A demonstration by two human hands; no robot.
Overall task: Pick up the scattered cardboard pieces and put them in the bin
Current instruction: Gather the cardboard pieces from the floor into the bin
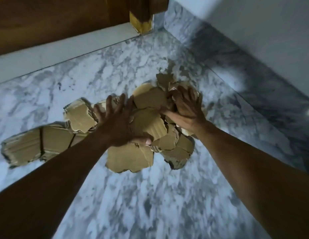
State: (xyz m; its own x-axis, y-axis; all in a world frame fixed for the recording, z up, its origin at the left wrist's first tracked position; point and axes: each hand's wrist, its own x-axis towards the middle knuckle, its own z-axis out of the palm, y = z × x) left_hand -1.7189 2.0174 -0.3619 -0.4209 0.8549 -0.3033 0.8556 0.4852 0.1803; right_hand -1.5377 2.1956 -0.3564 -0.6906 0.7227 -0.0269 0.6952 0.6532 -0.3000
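1. Cardboard pieces (150, 100) lay in a loose heap on the marble floor (150, 195), right under my hands, near a wooden furniture leg (141, 16) and a pale wall (254, 23); no bin showed anywhere in view
2. My left hand (115, 125) was spread over the left side of the heap, fingers (123, 102) straight and wide apart, thumb at the near edge of one scrap, pressing rather than gripping
3. My right hand (184, 109) sat on the far right of the heap with its fingers (176, 98) curled into the scraps, clamped on a crumpled one; how many it had caught I could not tell
4. I judged the scraps light and fairly stiff: torn corrugated board with ragged edges, flat sheets likely to slide over each other and over the smooth floor rather than bunch up
5. Nothing about them looked fragile, so a hard squeeze would cost nothing, but small bits could slip out of a loose handful
6. To my mind the best hold was from both sides at once, thumbs under the outer edges and fingers on top, pressing the stack together between my palms
7. A long folded strip (38, 145) lay out to the left, touching the heap, its near end hidden by my left forearm; I reckoned it would bend at its creases, so the middle was the place to take it, or it could go under the small scraps as a tray
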